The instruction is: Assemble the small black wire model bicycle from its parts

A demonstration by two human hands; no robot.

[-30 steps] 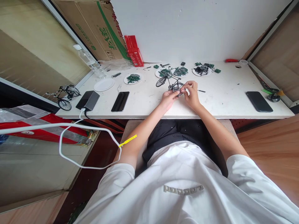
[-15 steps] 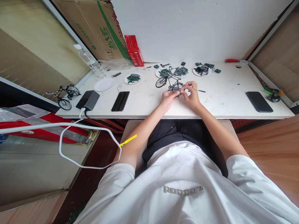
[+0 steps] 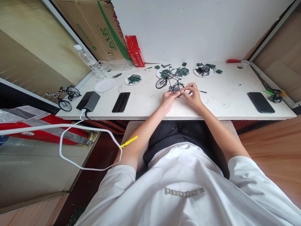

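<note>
Head view: black miniature bicycle (image 3: 171, 88) at mid-table, both wheels on, judged near complete; left hand (image 3: 168, 98) and right hand (image 3: 194, 95) each pinch at its right wheel (image 3: 178, 87), loose green parts (image 3: 134, 79) unused farther left.

White short-sleeved shirt (image 3: 175, 171), grey lettering (image 3: 184, 191), black bottoms (image 3: 161, 133)

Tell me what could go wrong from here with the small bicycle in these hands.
The model bicycle looks thin-framed; with the left hand gripping near one wheel and the right hand close against it, too much pressure might bend something.
The thin dark stick beside the right hand lies loose on the table, so it could get knocked aside.
The other wheel appears near a plate of green parts; swinging the bicycle might scatter them, though the gap is unclear.
</note>
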